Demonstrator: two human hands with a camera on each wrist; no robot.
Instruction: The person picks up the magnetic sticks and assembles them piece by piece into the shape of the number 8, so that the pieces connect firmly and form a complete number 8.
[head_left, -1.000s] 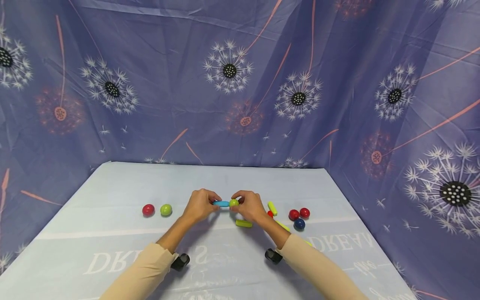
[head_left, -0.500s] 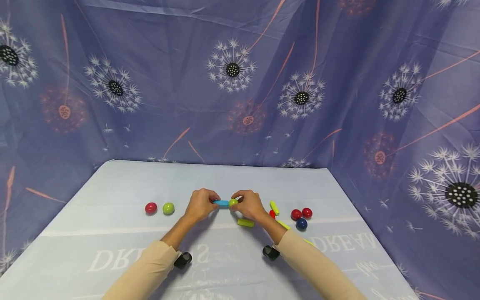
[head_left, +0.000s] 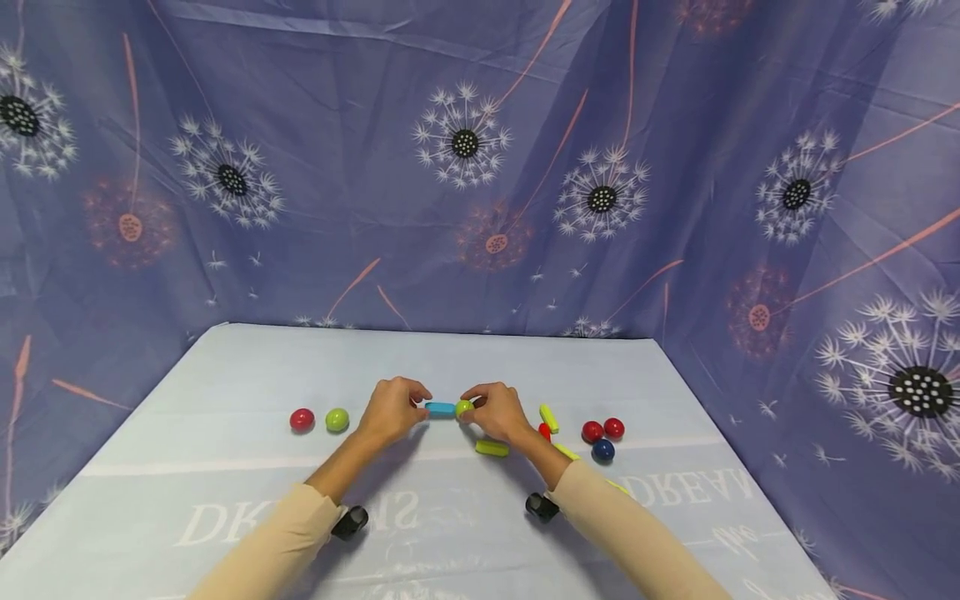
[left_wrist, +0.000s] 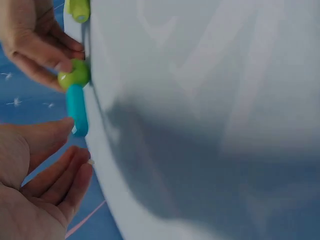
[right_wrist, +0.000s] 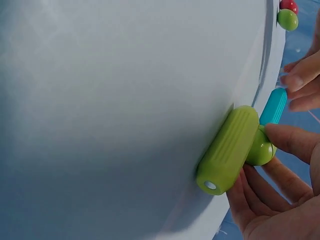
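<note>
My right hand [head_left: 498, 410] pinches a glossy lime-green ball [head_left: 464, 408] between thumb and fingers. A blue toy stick [head_left: 440, 410] points left from that ball, its end against it. Near the stick's free end is my left hand [head_left: 392, 411], thumb and fingers spread apart. In the left wrist view, its thumb tip is right at the end of the stick [left_wrist: 77, 107], and the other fingers stand away from it. A grooved lime stick [right_wrist: 230, 150] with a silvery dot in its end lies in front of the right hand, partly covering the held ball in the right wrist view.
On the table [head_left: 262, 367], a red ball [head_left: 302, 420] and a green ball [head_left: 337, 419] lie to the left. Two red balls, a dark blue ball [head_left: 603, 451] and several lime sticks [head_left: 549, 418] lie to the right, some partly behind the right arm. A patterned curtain [head_left: 337, 208] hangs behind.
My left hand has loosened from the blue stick and drawn slightly left, its fingers parting. The right hand keeps its pinch on the green ball, almost in place.
</note>
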